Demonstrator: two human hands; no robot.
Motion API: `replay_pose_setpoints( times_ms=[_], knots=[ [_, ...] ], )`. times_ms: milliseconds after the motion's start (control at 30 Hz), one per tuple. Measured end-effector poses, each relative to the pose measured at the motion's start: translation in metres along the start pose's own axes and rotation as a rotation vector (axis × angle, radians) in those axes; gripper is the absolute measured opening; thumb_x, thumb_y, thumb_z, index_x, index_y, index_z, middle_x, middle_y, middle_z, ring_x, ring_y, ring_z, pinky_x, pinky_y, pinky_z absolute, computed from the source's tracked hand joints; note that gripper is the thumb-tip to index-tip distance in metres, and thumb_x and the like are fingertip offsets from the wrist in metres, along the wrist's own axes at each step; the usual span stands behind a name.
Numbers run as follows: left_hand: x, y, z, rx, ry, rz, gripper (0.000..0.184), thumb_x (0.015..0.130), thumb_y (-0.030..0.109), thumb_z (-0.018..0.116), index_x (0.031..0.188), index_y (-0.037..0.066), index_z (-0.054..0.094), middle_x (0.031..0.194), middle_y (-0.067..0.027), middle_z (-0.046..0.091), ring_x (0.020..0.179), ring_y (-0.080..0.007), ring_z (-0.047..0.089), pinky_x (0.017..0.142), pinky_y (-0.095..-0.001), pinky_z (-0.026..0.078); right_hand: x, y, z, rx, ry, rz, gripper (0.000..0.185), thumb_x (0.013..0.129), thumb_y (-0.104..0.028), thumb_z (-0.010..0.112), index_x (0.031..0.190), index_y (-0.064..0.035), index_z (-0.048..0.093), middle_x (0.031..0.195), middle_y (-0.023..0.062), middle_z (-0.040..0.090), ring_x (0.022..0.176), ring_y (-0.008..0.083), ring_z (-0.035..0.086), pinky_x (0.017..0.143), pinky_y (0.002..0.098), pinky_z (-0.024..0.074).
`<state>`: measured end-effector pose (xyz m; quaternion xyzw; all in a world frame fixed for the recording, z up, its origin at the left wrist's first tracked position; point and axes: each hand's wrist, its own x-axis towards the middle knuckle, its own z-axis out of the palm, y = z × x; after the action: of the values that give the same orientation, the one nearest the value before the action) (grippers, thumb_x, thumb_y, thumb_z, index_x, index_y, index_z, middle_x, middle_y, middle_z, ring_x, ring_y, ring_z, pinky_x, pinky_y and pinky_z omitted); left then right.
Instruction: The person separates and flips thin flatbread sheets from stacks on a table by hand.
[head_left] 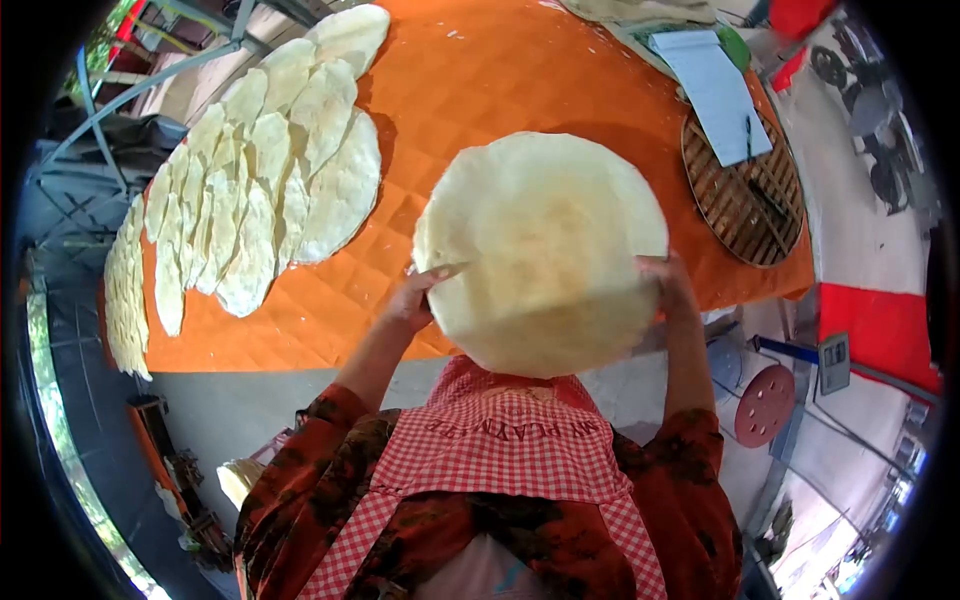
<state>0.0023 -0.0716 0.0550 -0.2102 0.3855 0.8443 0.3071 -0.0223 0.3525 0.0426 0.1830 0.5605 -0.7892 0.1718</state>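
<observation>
A large, pale, round flatbread (550, 250) is held out in front of my apron, over the near edge of the orange-covered table. My left hand (422, 296) grips its left rim, with the thumb lying on top. At the right rim my right hand (672, 282) holds it the same way, thumb above and fingers hidden beneath. The bread's middle is a slightly darker yellow, and a shadow falls across its lower half. To the left, many similar thin flatbreads (270, 160) lie overlapping in a fanned pile.
An orange cloth (450, 60) covers the table. On its right side sit a round slatted woven tray (730, 210), a paper sheet (700, 80) and a dark pen (749, 138). Beyond the right edge stand a small display on a stand (833, 362) and a red perforated disc (765, 405).
</observation>
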Motion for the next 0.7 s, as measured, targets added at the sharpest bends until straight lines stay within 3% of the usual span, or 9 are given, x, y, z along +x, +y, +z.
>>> replay_pose_setpoints(
  times_ms=[100, 233, 367, 433, 500, 533, 600, 667, 700],
  knots=[
    [0.034, -0.012, 0.006, 0.026, -0.072, -0.047, 0.056, 0.08, 0.023, 0.067, 0.128, -0.001, 0.049, 0.122, -0.0142, 0.059, 0.109, -0.0255, 0.059, 0.1, -0.0406, 0.044, 0.015, -0.024, -0.028, -0.197, -0.024, 0.001, 0.041, 0.074, -0.016, 0.065, 0.109, 0.005, 0.062, 0.096, 0.0109, 0.068, 0.082, 0.0214, 0.065, 0.073, 0.0358, 0.0523],
    [0.078, -0.021, 0.035, -0.046, 0.176, 0.013, 0.048, 0.07, 0.008, 0.076, 0.115, 0.003, 0.06, 0.111, -0.0118, 0.064, 0.102, -0.0236, 0.061, 0.09, -0.0381, 0.05, 0.043, -0.044, -0.061, -0.231, -0.008, 0.009, 0.04, 0.076, -0.006, 0.067, 0.114, 0.0047, 0.058, 0.1, 0.0114, 0.066, 0.086, 0.0221, 0.065, 0.078, 0.0351, 0.0518],
    [0.088, -0.031, 0.019, 0.04, 0.04, 0.084, 0.055, 0.073, 0.012, 0.077, 0.122, 0.003, 0.054, 0.117, -0.0107, 0.062, 0.104, -0.0213, 0.061, 0.09, -0.0387, 0.05, 0.066, -0.022, -0.104, -0.433, 0.018, -0.048, 0.049, 0.076, -0.011, 0.072, 0.12, -0.0013, 0.054, 0.102, 0.0066, 0.063, 0.09, 0.0188, 0.06, 0.08, 0.0331, 0.0495],
    [0.076, -0.029, 0.019, 0.062, -0.026, 0.144, 0.056, 0.075, 0.017, 0.077, 0.124, 0.004, 0.052, 0.115, -0.0089, 0.062, 0.102, -0.0194, 0.06, 0.088, -0.0373, 0.05, 0.082, -0.015, -0.148, -0.778, 0.063, -0.112, 0.053, 0.075, -0.011, 0.074, 0.121, -0.001, 0.051, 0.107, 0.0069, 0.061, 0.092, 0.0187, 0.059, 0.081, 0.0327, 0.0482],
    [0.044, -0.009, 0.001, 0.189, -0.075, 0.125, 0.054, 0.078, 0.019, 0.076, 0.124, 0.003, 0.052, 0.113, -0.008, 0.062, 0.102, -0.0182, 0.06, 0.085, -0.0356, 0.051, 0.065, -0.01, -0.114, -0.987, 0.445, -0.449, 0.049, 0.076, -0.009, 0.073, 0.118, 0.0011, 0.05, 0.109, 0.0078, 0.058, 0.094, 0.0191, 0.057, 0.082, 0.0331, 0.0473],
    [0.026, 0.001, -0.016, 0.249, -0.088, 0.118, 0.053, 0.079, 0.02, 0.075, 0.124, 0.003, 0.052, 0.112, -0.0075, 0.062, 0.101, -0.0176, 0.059, 0.084, -0.0348, 0.051, 0.09, 0.008, -0.152, -1.013, 0.428, -0.798, 0.047, 0.076, -0.004, 0.071, 0.117, 0.0012, 0.049, 0.109, 0.0089, 0.055, 0.096, 0.0199, 0.055, 0.083, 0.0346, 0.0471],
    [0.012, 0.002, -0.094, 0.305, -0.007, 0.228, 0.045, 0.083, 0.021, 0.072, 0.121, 0.003, 0.055, 0.104, -0.0055, 0.064, 0.093, -0.0169, 0.061, 0.078, -0.0322, 0.051, 0.074, 0.01, -0.045, -0.999, 0.198, -1.022, 0.032, 0.081, -0.004, 0.066, 0.11, 0.0005, 0.053, 0.1, 0.0079, 0.057, 0.094, 0.0183, 0.055, 0.082, 0.0317, 0.0473],
    [-0.06, 0.058, -0.166, 0.387, 0.157, 0.359, 0.032, 0.086, 0.02, 0.069, 0.111, 0.002, 0.061, 0.095, -0.0053, 0.066, 0.085, -0.0164, 0.063, 0.074, -0.0306, 0.052, 0.058, 0.02, 0.095, -1.015, 0.052, -0.803, 0.021, 0.085, -0.006, 0.062, 0.104, 0.0004, 0.057, 0.095, 0.0069, 0.059, 0.088, 0.0166, 0.058, 0.077, 0.0294, 0.0494],
    [-0.09, 0.077, -0.208, 0.572, 0.461, 0.542, 0.02, 0.086, 0.016, 0.067, 0.099, 0.001, 0.065, 0.087, -0.0061, 0.067, 0.078, -0.0152, 0.063, 0.071, -0.0297, 0.052, 0.043, 0.027, 0.199, -0.966, 0.114, -0.41, 0.016, 0.087, -0.007, 0.061, 0.1, 0.0003, 0.059, 0.093, 0.0064, 0.06, 0.084, 0.0159, 0.06, 0.075, 0.0285, 0.0509]
  ],
)
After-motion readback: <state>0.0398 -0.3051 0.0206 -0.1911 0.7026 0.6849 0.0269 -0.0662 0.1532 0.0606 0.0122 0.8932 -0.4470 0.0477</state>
